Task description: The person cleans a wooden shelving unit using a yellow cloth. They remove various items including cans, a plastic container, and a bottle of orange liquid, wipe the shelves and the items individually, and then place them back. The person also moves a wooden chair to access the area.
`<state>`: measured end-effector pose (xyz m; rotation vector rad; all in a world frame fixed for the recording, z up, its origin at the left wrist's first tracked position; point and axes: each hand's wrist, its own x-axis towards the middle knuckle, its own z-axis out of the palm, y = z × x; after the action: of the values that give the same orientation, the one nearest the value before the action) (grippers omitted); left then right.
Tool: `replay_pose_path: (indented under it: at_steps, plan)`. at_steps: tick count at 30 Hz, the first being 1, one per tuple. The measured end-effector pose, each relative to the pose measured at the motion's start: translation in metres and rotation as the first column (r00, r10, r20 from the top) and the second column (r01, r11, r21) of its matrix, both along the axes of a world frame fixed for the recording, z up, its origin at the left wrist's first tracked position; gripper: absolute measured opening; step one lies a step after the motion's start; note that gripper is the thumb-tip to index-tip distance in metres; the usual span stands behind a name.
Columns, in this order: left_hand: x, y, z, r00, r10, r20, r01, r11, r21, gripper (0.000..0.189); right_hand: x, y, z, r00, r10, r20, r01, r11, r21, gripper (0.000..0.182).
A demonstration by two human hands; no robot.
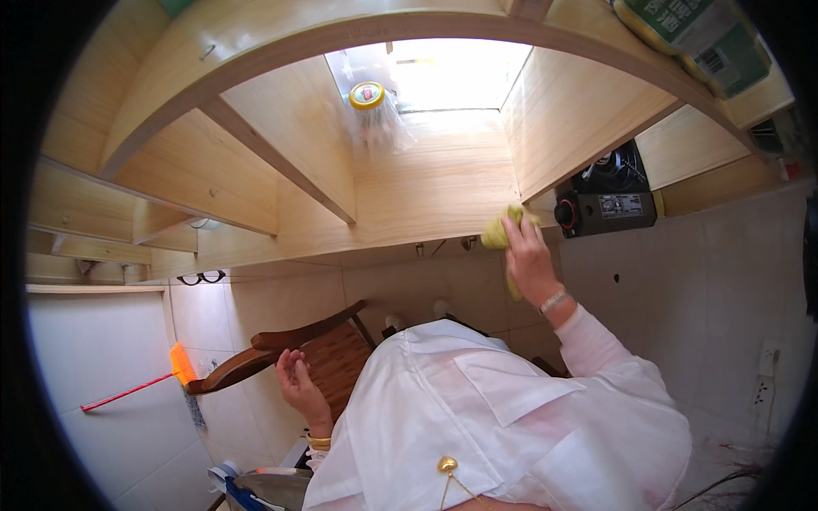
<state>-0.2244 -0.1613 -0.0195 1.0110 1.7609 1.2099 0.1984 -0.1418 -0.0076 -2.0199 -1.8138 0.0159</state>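
In my right hand (529, 265) is a yellow-green cloth (501, 231), gripped against the front edge of a light wooden shelf (434, 185), close to the foot of an upright divider (594, 121). Part of the cloth dangles below the fingers. My left hand (299, 383) holds nothing, its fingers loosely curled beside the curved arm of a wooden chair (255, 351). Farther back in the same compartment stands a jar with a yellow lid (367, 96), with clear plastic around it.
Right of the divider sits a portable gas stove (607, 207). A green-labelled container (709, 51) stands on the upper right shelf. Hooks (470, 243) hang under the shelf edge. An orange broom (182, 364) with a red handle is at the left, and a wall socket (767, 358) at the right.
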Motion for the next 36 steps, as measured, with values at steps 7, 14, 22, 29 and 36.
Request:
replay_pose_path:
  at_steps: [7, 14, 22, 29, 36]
  plan:
    - [0.010, 0.018, -0.001, 0.995, -0.095, 0.021, 0.094, 0.994, 0.061, 0.028, -0.019, 0.101, -0.061, 0.998, -0.045, 0.036, 0.043, 0.998, 0.056, 0.038]
    - [-0.026, 0.021, -0.024, 0.993, 0.097, -0.068, -0.092, 0.993, 0.076, 0.030, -0.133, 0.093, -0.043, 0.631, 0.691, -0.352, -0.712, 0.697, 0.090, 0.039]
    - [-0.073, 0.022, -0.072, 0.940, 0.263, -0.218, -0.253, 0.965, 0.074, 0.079, -0.132, 0.093, -0.021, 0.781, 0.468, -0.413, -0.475, 0.875, 0.093, 0.049]
    - [-0.143, 0.037, -0.101, 0.427, 0.441, 0.790, -0.602, 0.790, -0.116, 0.058, -0.138, 0.103, -0.027, 0.823, 0.529, -0.207, -0.524, 0.848, 0.083, 0.048]
    - [-0.161, 0.069, -0.071, 0.466, 0.577, 0.670, -0.547, 0.784, -0.294, 0.062, -0.144, 0.110, -0.028, 0.834, 0.531, -0.153, -0.529, 0.847, 0.055, 0.045]
